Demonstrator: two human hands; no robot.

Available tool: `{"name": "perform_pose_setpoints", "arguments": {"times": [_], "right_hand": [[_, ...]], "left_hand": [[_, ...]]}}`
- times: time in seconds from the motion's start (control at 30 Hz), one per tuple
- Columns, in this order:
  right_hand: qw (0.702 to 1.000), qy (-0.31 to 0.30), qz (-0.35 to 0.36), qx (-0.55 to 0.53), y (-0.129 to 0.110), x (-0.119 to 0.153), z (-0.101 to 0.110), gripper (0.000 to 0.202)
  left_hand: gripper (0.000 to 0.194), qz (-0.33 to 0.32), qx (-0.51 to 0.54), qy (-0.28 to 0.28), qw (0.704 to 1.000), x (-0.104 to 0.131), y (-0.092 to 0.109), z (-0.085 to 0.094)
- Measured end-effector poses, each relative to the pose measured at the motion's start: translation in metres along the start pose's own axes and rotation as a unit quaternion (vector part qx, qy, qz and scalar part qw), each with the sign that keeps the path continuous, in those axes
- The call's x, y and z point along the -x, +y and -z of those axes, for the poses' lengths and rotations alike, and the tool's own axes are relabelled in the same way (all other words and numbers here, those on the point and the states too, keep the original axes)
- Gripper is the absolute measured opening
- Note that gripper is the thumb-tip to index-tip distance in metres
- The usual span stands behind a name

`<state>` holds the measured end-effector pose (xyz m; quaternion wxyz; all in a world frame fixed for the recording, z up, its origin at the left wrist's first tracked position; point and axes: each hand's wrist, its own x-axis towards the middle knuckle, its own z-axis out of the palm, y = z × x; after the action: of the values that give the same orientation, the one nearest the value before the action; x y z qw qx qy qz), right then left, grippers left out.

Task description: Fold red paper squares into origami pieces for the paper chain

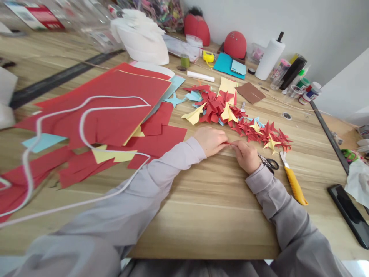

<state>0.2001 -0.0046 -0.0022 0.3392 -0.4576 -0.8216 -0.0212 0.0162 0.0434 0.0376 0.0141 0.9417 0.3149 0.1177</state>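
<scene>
Between my hands is a small piece of red paper (pixel 227 143), mostly covered by the fingers. My left hand (pixel 211 141) pinches its left end, back of the hand up. The fingers of my right hand (pixel 245 154) are closed on its right end. Just beyond both hands lies a long heap of folded red paper stars (pixel 215 107), with some yellow and light blue ones mixed in. Black-handled scissors (pixel 270 163) lie beside my right wrist, partly under the sleeve. A knife with a yellow handle (pixel 294 184) rests to their right.
Red paper sheets (pixel 115 111) cover the left side, with a white cord (pixel 83 127) across them. A black phone (pixel 349 215) lies at the right edge. Along the back stand a white roll (pixel 269 59), bottles and a yellow tape measure (pixel 208 57).
</scene>
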Motion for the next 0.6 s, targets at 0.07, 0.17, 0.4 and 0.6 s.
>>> {"name": "perform_pose_setpoints", "arguments": {"times": [0.07,0.17,0.4,0.6], "right_hand": [[1.000,0.016,-0.006,-0.002,0.0000,-0.0002,0.0001,0.017],[1.000,0.017,-0.010,-0.016,-0.0008,-0.0007,-0.0003,0.016],[0.999,0.010,-0.010,-0.037,-0.0036,-0.0017,-0.0007,0.015],[1.000,-0.004,-0.010,-0.017,-0.0034,-0.0001,0.0000,0.018]], "left_hand": [[0.032,-0.002,0.001,0.009,1.000,0.0005,-0.0041,0.0000],[0.030,-0.005,-0.014,0.013,1.000,0.0011,-0.0063,0.0000],[0.031,-0.022,-0.041,0.022,0.999,0.0010,-0.0029,-0.0009],[0.031,-0.032,-0.030,0.049,0.998,0.0019,-0.0028,-0.0035]]}}
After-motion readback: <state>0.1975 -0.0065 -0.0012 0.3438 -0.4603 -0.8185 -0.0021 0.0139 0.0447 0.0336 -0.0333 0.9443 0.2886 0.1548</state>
